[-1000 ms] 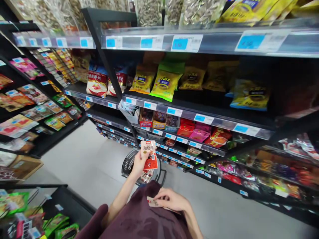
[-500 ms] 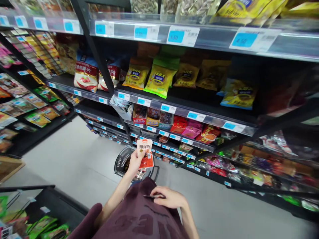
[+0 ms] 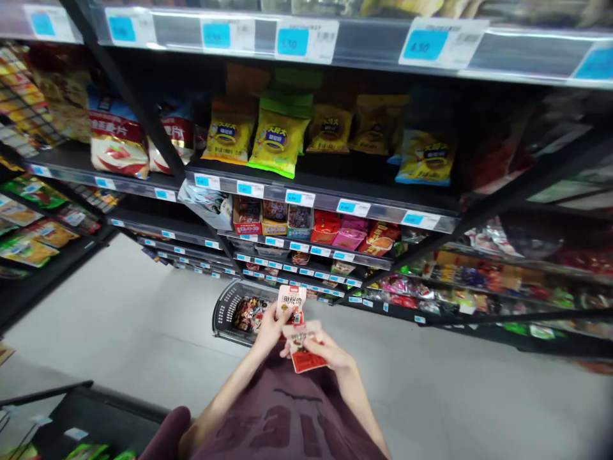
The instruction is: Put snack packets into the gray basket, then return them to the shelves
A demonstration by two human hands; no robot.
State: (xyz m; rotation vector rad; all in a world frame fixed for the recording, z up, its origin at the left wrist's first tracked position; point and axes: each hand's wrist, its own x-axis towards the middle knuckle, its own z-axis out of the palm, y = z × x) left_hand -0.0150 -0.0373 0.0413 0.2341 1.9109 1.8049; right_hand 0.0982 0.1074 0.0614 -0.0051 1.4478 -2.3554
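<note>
My left hand point(image 3: 271, 327) pinches a white-and-red snack packet point(image 3: 292, 299), its printed front turned up toward me. Close beside it, my right hand point(image 3: 330, 350) grips a second snack packet point(image 3: 306, 365), white above and red below, held at a tilt. The two packets overlap slightly, the right one in front of the lower part of the left one. Beneath and beyond my hands, a black shopping basket point(image 3: 225, 317) sits on the floor with several packets in it. My hands and the packets cover its right side.
A dark shelf rack point(image 3: 345, 172) with price tags stands ahead, holding yellow snack bags point(image 3: 278, 134), red-and-white bags point(image 3: 119, 137) and small boxes point(image 3: 248, 216). Another black display point(image 3: 96, 415) is at lower left. Grey floor point(image 3: 158, 313) lies between.
My right hand has risen from near my shirt to beside the left hand, bringing its packet into clear view. The camera view has shifted, so the shelves appear further left.
</note>
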